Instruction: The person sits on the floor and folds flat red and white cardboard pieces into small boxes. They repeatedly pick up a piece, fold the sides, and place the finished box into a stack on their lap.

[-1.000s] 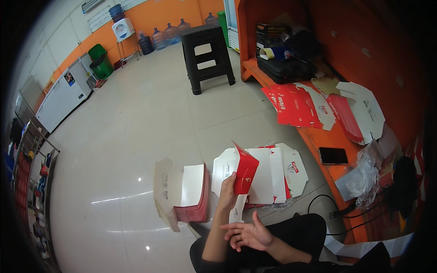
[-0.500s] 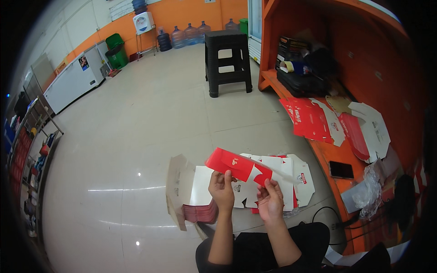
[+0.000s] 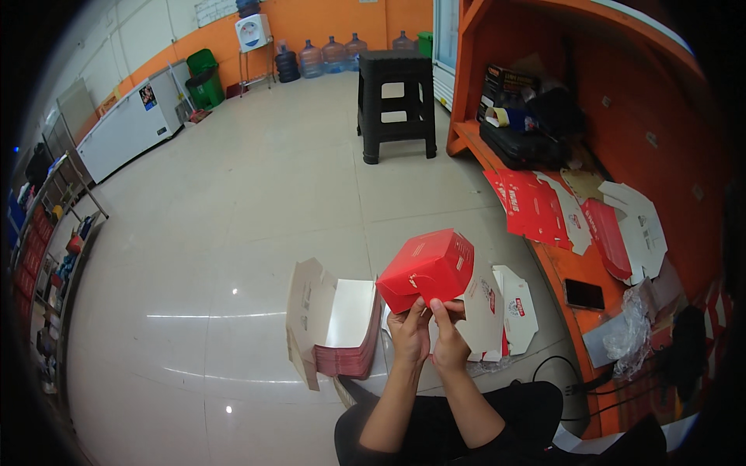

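A red cardboard food box (image 3: pixel 426 268), with a cream-white panel (image 3: pixel 483 307) hanging out on its right, is held up in front of me. My left hand (image 3: pixel 409 335) grips its lower near edge, thumb and fingers closed on the card. Close beside it, my right hand (image 3: pixel 449 340) pinches the same edge, thumb pressed on the red face. The fingers behind the card are partly hidden. Left of the hands is a stack of nested boxes (image 3: pixel 342 359) with red sides and a white inside, its pale lid (image 3: pixel 303 318) standing up. Flat box blanks (image 3: pixel 519 307) lie behind the held box.
On the right, an orange shelf (image 3: pixel 544 268) carries red and white box card (image 3: pixel 536 206), a phone (image 3: pixel 583 295), crumpled clear plastic (image 3: pixel 628 334) and a black case (image 3: pixel 519 147). A black stool (image 3: pixel 396 109) stands ahead on the tiled floor. Cables (image 3: pixel 571 377) run near my right knee.
The flat, folded red card has become a raised box shape, turned in my hands. Both hands have come closer together at its lower near edge. The view has shifted slightly.
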### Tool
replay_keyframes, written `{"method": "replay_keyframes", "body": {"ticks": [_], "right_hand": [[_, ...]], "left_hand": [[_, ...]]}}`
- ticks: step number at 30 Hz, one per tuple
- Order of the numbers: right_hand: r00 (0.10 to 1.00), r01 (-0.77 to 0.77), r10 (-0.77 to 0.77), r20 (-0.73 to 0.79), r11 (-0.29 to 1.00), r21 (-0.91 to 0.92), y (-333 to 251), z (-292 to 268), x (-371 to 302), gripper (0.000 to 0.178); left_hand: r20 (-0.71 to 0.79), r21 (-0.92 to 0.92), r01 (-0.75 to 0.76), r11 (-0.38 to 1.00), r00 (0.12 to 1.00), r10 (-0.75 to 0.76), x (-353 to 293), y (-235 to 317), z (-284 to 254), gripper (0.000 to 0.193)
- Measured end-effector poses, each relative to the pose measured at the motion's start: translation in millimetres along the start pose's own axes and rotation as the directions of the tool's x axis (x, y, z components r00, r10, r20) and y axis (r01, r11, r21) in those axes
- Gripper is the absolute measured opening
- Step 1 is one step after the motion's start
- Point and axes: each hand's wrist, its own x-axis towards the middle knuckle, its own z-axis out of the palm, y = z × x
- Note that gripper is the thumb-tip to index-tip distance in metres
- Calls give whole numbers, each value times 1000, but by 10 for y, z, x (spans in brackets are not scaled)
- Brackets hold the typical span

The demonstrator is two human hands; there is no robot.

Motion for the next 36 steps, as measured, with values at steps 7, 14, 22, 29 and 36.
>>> {"method": "replay_keyframes", "body": {"ticks": [7, 14, 22, 29, 36], "right_hand": [[966, 256, -250, 61, 955, -151, 13, -268, 28, 16], [998, -22, 11, 55, 980, 197, -24, -216, 36, 17], [862, -491, 349, 366, 754, 437, -21, -168, 294, 15], [737, 594, -173, 653, 626, -505, 232, 402, 581, 17], [316, 869, 124, 940, 361, -340, 1350, 1089, -145, 36]], "left_hand": [[26, -1, 24, 1000, 999, -24, 57, 96, -79, 22], [78, 61, -23, 998, 997, 18, -82, -30, 135, 22], [129, 28, 135, 990, 982, -137, -12, -97, -80, 34], [353, -44, 390, 920, 868, -351, 183, -247, -669, 58], [293, 791, -533, -301, 762, -578, -217, -1048, -1234, 65]]}}
